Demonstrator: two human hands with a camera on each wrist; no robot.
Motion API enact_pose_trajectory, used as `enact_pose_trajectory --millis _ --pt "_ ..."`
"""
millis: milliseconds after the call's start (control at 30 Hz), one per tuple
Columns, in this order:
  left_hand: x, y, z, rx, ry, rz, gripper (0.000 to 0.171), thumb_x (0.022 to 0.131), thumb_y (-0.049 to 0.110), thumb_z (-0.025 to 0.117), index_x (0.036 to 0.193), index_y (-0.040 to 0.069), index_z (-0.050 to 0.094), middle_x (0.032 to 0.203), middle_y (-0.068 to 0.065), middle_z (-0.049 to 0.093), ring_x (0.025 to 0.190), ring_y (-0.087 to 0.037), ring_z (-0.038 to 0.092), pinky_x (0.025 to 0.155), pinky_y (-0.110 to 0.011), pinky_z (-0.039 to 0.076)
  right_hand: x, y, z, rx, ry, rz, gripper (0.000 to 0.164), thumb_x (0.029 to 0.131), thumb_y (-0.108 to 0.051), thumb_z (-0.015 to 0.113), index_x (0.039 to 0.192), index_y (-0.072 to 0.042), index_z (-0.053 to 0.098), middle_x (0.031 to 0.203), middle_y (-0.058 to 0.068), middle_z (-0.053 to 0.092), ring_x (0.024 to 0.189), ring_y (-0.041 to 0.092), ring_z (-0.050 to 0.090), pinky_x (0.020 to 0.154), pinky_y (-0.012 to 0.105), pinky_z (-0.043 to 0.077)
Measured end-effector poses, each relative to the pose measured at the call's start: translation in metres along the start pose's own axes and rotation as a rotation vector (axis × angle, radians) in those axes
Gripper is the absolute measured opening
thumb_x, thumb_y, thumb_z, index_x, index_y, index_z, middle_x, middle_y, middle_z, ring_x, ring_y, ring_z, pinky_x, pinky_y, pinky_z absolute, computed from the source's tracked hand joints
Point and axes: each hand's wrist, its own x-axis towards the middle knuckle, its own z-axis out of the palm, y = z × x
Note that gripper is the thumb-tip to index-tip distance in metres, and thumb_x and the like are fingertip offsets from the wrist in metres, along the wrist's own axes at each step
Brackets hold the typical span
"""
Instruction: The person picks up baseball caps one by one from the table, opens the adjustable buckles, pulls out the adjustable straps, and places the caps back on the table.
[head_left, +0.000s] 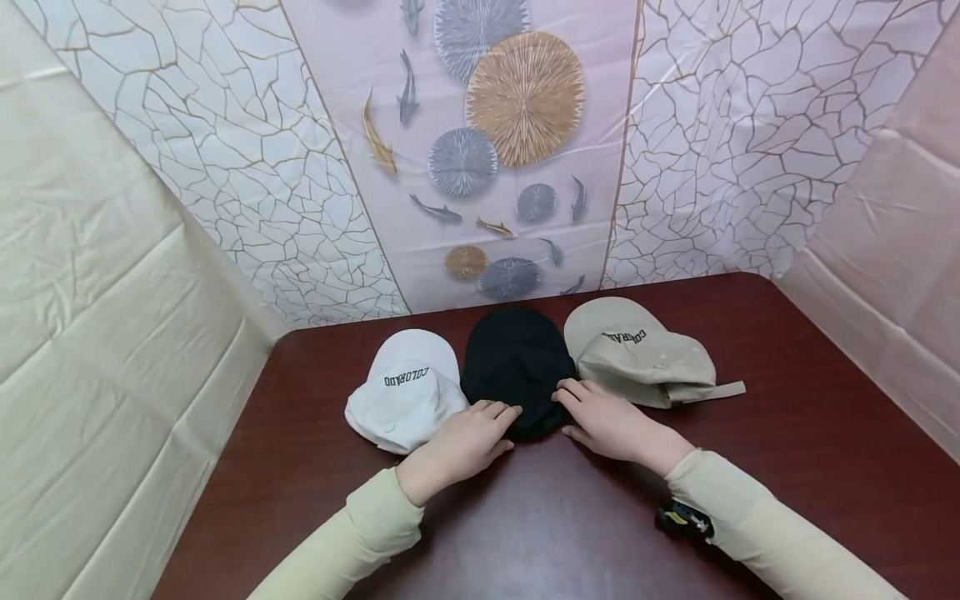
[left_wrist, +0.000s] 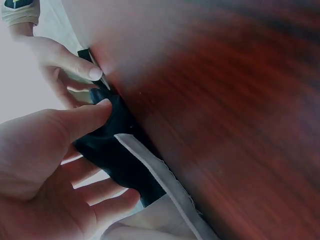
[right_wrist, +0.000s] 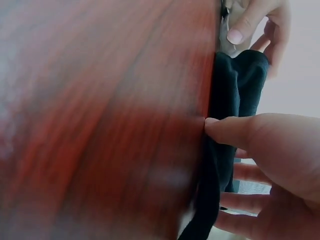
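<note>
1. The patterned backdrop (head_left: pixel 495 200) stands behind the black cap (head_left: pixel 517 358).
2. Under the black cap is my dark red table (head_left: pixel 570 517), its bare surface showing nearest me.
3. The beige cap (head_left: pixel 645 354) lies just right of the black cap, its strap pointing away.
4. The black cap itself lies between the other two. I judge it light, soft and not fragile; the matte cloth shouldn't slip, but the crown would crumple if squeezed. Its two near side edges look best for holding, thumbs low, fingers over the top.
5. The white cap (head_left: pixel 401 392) sits just left of the black cap.
6. My left hand (head_left: pixel 468 437) and right hand (head_left: pixel 615 423) touch the black cap's near left and right edges, fingers loosely bent; whether they pinch cloth, I can't tell.
</note>
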Motion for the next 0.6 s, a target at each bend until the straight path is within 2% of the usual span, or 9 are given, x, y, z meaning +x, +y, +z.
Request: enact_pose_trajectory --millis 167,300,400,500,600 --pt "0.0 0.0 -0.002 0.043 0.044 0.018 0.037 0.097 0.025 0.069 0.13 0.011 0.063 0.118 -0.003 0.066 0.106 -0.021 0.064 0.088 -0.031 0.053 0.003 0.002 0.003 -0.049 0.059 -0.039 0.041 0.084 -0.015 0.081 0.118 -0.003 0.06 0.117 0.012 0.056 0.1 0.031 0.058 0.08 0.042 0.054" --pt "0.001 0.001 -0.005 0.055 0.078 0.044 0.031 0.096 0.024 0.069 0.125 0.012 0.065 0.111 -0.002 0.067 0.097 -0.02 0.065 0.081 -0.03 0.054 0.005 0.001 -0.003 -0.08 0.038 -0.005 0.038 0.083 -0.017 0.083 0.113 -0.009 0.061 0.112 0.006 0.056 0.094 0.027 0.06 0.071 0.039 0.055" --pt "0.004 0.0 -0.009 0.041 0.096 0.053 0.026 0.096 0.022 0.069 0.121 0.013 0.068 0.106 0.0 0.069 0.09 -0.019 0.066 0.072 -0.03 0.055 0.007 0.003 -0.01 -0.098 0.05 -0.015 0.032 0.083 -0.018 0.082 0.106 -0.012 0.062 0.104 0.003 0.059 0.088 0.024 0.062 0.066 0.037 0.053" --pt "0.006 -0.003 -0.022 -0.003 0.109 0.039 0.021 0.097 0.019 0.067 0.117 0.014 0.069 0.101 0.002 0.07 0.085 -0.018 0.066 0.066 -0.031 0.055 0.01 0.003 -0.019 -0.074 0.087 -0.041 0.025 0.085 -0.017 0.08 0.101 -0.013 0.062 0.097 0.001 0.061 0.084 0.022 0.065 0.067 0.037 0.053" --pt "0.01 -0.008 -0.042 -0.055 0.158 0.021 0.017 0.098 0.017 0.065 0.114 0.015 0.07 0.098 0.003 0.071 0.085 -0.017 0.068 0.066 -0.033 0.055 0.013 0.003 -0.033 -0.01 0.128 -0.035 0.019 0.088 -0.017 0.077 0.1 -0.013 0.063 0.095 -0.001 0.064 0.083 0.02 0.066 0.07 0.038 0.054"
